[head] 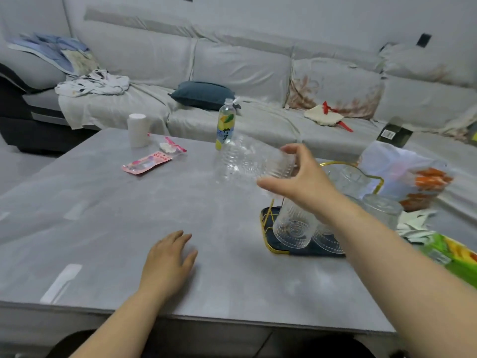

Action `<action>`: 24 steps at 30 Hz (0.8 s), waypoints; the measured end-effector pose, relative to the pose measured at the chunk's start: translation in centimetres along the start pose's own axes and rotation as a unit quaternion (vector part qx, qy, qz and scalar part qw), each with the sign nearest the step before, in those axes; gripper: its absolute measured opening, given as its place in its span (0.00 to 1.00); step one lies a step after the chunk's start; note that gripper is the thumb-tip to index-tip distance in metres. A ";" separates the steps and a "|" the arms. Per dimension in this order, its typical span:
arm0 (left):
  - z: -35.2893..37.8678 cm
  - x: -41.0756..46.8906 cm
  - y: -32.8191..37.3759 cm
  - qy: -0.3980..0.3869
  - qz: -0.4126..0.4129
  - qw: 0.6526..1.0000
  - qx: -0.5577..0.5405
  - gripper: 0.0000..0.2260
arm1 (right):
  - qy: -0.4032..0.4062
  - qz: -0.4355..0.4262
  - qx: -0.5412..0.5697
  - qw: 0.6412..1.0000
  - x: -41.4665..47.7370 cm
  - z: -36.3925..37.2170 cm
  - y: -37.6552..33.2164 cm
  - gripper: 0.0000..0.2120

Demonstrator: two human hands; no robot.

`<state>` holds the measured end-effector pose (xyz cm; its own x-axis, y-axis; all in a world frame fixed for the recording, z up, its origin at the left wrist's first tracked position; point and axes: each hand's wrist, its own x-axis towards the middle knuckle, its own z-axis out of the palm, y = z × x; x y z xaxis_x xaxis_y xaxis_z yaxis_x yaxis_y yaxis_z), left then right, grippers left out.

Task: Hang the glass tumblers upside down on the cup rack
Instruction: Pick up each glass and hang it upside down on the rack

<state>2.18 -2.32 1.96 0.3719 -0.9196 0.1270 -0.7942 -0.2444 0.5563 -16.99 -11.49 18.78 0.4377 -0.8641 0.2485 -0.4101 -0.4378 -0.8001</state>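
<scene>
Glass tumbler [254, 164], ribbed and see-through, held up in the air by the right hand [296, 177], tipped on its side and blurry. Thumb on top near one end, fingers [268, 183] curled under, closed around the glass. Just left of the cup rack [268, 228] and above the grey table [129, 215].

Left hand [167, 262] flat on the table, palm down, fingers spread a little, holding nothing.

Gold wire rack on a dark tray near the right edge of the table, partly hidden by the right arm. Two tumblers at the front of the rack, one on the left [291, 226] and one [327, 239] just beside it, more glasses [382, 210] behind.

Lemon drink bottle [225, 125] standing upright at the far side of the table. Pink packet [147, 162] lying flat to its left, white roll [138, 129] standing behind that. Grey sofa [232, 68] past the table, with a dark blue cushion [204, 95].
</scene>
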 end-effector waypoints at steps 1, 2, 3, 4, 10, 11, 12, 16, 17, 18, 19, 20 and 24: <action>0.5 0.4 0.7 -0.006 0.007 1.000 -0.001 0.19 | 0.014 -0.005 -0.016 1.000 0.4 -1.5 -0.1 0.30; 0.9 0.8 1.4 -0.010 0.011 1.000 -0.002 0.19 | 0.031 -0.007 -0.031 0.999 0.9 -2.9 -0.1 0.31; 1.2 1.1 1.8 -0.014 0.013 1.000 -0.002 0.19 | 0.051 -0.007 -0.041 0.998 1.5 -4.2 -0.1 0.31; 1.7 1.4 2.1 -0.020 0.014 1.000 0.000 0.19 | 0.073 -0.007 -0.050 0.996 2.1 -5.3 -0.1 0.32; 3.6 2.0 1.7 -0.017 0.032 0.998 0.050 0.19 | 0.150 -0.026 -0.114 0.982 6.6 -8.4 -0.1 0.34; 3.7 2.0 1.7 -0.014 0.031 0.998 0.051 0.20 | 0.146 -0.021 -0.127 0.981 7.4 -8.6 0.0 0.34; 3.8 2.1 1.6 -0.012 0.030 0.998 0.051 0.20 | 0.135 -0.013 -0.142 0.981 8.1 -8.6 0.0 0.34; 4.4 2.2 1.1 -0.017 0.026 0.998 0.047 0.17 | 0.061 0.025 -0.204 0.977 10.2 -8.3 0.7 0.35; 4.5 2.3 1.0 -0.014 0.026 0.999 0.045 0.17 | 0.047 0.030 -0.218 0.974 10.5 -8.0 1.1 0.35; 4.6 2.4 0.9 -0.011 0.025 0.999 0.046 0.17 | 0.035 0.032 -0.230 0.972 10.7 -7.6 1.5 0.35; 4.6 2.4 1.0 -0.009 0.025 0.999 0.048 0.17 | 0.025 0.034 -0.239 0.970 10.9 -7.2 1.9 0.35; 4.5 2.4 1.0 -0.007 0.023 0.999 0.047 0.17 | 0.015 0.037 -0.244 0.969 11.0 -6.8 2.5 0.35; 4.6 2.4 1.0 -0.005 0.024 0.999 0.045 0.17 | -0.035 0.076 -0.247 0.965 11.2 -5.2 4.4 0.34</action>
<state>0.08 -6.17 -0.96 0.3272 -0.9340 0.1439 -0.8515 -0.2254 0.4734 -18.04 -24.41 20.91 0.3881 -0.9165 0.0974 -0.7976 -0.3869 -0.4627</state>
